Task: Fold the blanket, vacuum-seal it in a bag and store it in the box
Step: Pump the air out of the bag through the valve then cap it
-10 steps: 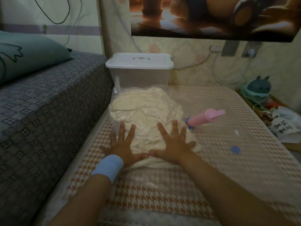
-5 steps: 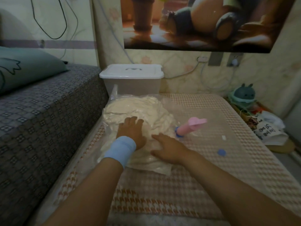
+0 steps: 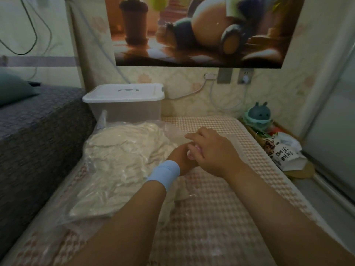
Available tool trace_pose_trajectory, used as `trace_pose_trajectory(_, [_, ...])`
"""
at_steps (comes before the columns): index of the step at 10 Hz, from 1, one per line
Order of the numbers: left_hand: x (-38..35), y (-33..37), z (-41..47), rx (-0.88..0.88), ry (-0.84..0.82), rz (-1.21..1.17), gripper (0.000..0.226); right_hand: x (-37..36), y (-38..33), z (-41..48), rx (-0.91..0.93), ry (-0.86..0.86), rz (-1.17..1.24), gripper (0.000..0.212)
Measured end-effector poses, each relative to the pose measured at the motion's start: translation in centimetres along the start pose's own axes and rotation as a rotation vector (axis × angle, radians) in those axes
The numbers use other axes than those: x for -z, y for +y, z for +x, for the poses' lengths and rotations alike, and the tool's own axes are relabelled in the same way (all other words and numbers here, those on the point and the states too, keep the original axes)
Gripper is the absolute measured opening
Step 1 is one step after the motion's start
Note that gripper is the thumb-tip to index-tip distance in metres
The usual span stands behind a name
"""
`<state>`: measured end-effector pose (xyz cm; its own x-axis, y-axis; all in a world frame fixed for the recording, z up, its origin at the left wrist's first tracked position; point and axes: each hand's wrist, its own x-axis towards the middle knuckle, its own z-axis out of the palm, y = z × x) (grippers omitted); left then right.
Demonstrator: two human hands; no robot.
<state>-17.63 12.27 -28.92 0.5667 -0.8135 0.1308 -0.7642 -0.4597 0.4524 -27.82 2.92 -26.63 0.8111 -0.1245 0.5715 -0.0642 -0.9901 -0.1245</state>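
A cream blanket (image 3: 119, 162) lies crumpled inside a clear vacuum bag (image 3: 171, 131) on the checked mat (image 3: 221, 212). My two hands meet at the bag's right edge. My right hand (image 3: 213, 150) curls over the pink hand pump (image 3: 193, 151), of which only a small part shows. My left hand (image 3: 178, 158), with a blue wristband, sits just under it; its fingers are hidden by the right hand. The storage box (image 3: 124, 110) stands behind the bag against the wall, with its white lid (image 3: 124, 93) on.
A grey-covered bed (image 3: 38, 135) rises along the left of the mat. To the right, on the floor, are a teal plush toy (image 3: 258, 114) and a printed bag (image 3: 284, 154). Cables hang on the wall behind the box.
Both hands left the top of the bagged blanket and moved right to the pink pump, which they now cover. The camera has tilted up.
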Motion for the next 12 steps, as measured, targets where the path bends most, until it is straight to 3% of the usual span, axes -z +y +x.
trace_pose_trajectory(1, [-0.8,-0.3,0.0,0.022,0.06,-0.025,0.04,-0.9,0.5,0.1,0.035,0.009,0.039,0.049])
trace_pose_trajectory(2, [-0.9,0.0,-0.1,-0.008,0.033,0.011,0.035,-1.7,1.0,0.2,0.027,0.072,0.042,0.035])
trace_pose_trajectory(3, [-0.6,0.0,-0.7,0.043,0.127,-0.237,0.041,-2.1,0.9,0.7,-0.155,0.09,-0.069,0.022])
trace_pose_trajectory(4, [-0.7,-0.6,-0.3,0.052,0.079,-0.295,0.049,-0.6,-0.2,1.6,-0.118,0.135,-0.089,0.033])
trace_pose_trajectory(6, [-1.2,-1.1,-0.8,0.078,0.118,-0.445,0.05,7.2,-3.2,3.3,0.099,0.6,-0.071,0.025])
trace_pose_trajectory(7, [-1.0,-0.4,-1.0,0.082,0.097,-0.481,0.038,5.1,-2.9,2.6,-0.026,0.517,-0.01,0.034])
trace_pose_trajectory(8, [-0.9,-0.2,-1.3,0.041,0.135,-0.356,0.03,0.2,-1.6,0.5,-0.203,0.085,-0.009,0.032])
trace_pose_trajectory(9, [-1.3,-0.5,-1.4,0.033,0.165,-0.358,0.033,-0.4,-1.6,0.2,-0.231,0.058,0.054,0.037])
trace_pose_trajectory(10, [-1.4,-1.0,-1.1,0.076,0.143,-0.534,0.041,2.6,-2.9,2.2,-0.067,0.426,0.001,0.036])
trace_pose_trajectory(11, [-1.6,-1.6,-0.4,0.083,0.132,-0.532,0.047,5.0,-3.3,3.5,0.021,0.651,-0.045,0.03])
trace_pose_trajectory(12, [-1.6,-1.1,-0.4,0.068,0.104,-0.537,0.041,3.4,-2.7,2.6,-0.077,0.61,-0.013,0.032])
